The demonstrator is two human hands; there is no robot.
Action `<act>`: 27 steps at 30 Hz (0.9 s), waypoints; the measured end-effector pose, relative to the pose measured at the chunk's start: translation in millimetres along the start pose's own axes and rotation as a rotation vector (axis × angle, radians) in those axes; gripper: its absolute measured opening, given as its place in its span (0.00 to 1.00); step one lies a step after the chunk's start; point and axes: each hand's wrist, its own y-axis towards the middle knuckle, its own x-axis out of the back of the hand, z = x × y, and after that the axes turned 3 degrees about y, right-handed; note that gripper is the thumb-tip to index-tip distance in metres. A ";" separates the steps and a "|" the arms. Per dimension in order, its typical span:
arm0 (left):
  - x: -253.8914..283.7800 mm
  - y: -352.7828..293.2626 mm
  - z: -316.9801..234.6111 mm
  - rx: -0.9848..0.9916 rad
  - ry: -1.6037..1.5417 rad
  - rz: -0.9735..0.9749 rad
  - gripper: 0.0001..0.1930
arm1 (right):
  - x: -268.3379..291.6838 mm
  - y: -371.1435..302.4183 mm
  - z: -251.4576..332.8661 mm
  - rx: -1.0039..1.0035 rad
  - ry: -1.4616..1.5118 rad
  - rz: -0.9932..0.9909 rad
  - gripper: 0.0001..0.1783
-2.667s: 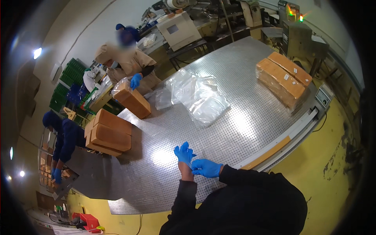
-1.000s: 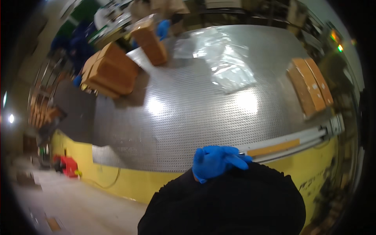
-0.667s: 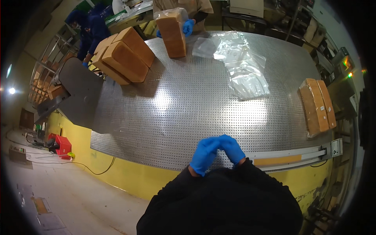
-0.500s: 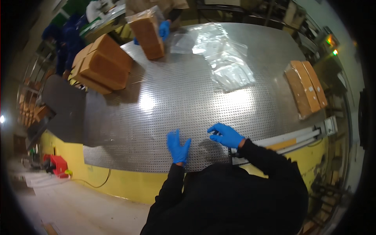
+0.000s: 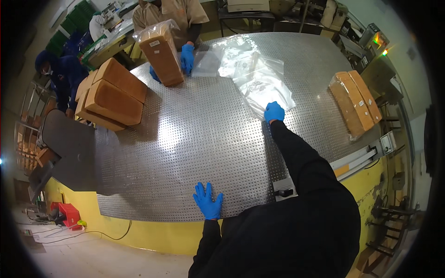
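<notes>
My left hand [image 5: 207,201], in a blue glove, lies on the dimpled metal table [image 5: 208,153] near its front edge, fingers spread and holding nothing. Stretched well forward, my right hand [image 5: 274,112], also blue-gloved, has its fingers curled closed at the near edge of a pile of clear plastic bags [image 5: 259,83]. It appears to pinch the top bag, though the fingertips are partly hidden. The bags lie flat and overlapping, shiny under the light.
Across the table a co-worker in a tan shirt [image 5: 197,14] steadies a bagged brown block [image 5: 162,60]. Several bare brown blocks [image 5: 116,92] are grouped at left. Two wrapped blocks [image 5: 354,104] lie at right. A bar-shaped device [image 5: 352,162] sits along the front right edge.
My right hand has reached forward from the front of the table to the bags and closed there. My left hand has settled lower in the view, still open. The co-worker's bagged block has shifted slightly.
</notes>
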 end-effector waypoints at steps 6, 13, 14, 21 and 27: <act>-11.5 3.9 -1.6 -0.009 0.062 -0.094 0.31 | 24.9 83.4 -1.8 0.344 -0.041 0.623 0.23; -9.9 7.8 -10.6 0.014 0.086 -0.097 0.30 | 23.8 125.0 -13.3 0.382 0.173 -0.084 0.27; -7.7 7.8 -12.3 0.018 0.086 -0.103 0.30 | 10.7 122.2 -13.7 0.356 0.076 -0.206 0.29; -8.0 8.7 -13.4 0.046 0.112 -0.093 0.30 | 12.0 116.5 -0.5 0.086 0.110 -0.215 0.09; -9.3 10.2 -15.6 0.026 0.114 -0.122 0.29 | 77.3 103.2 1.6 0.414 0.292 0.154 0.15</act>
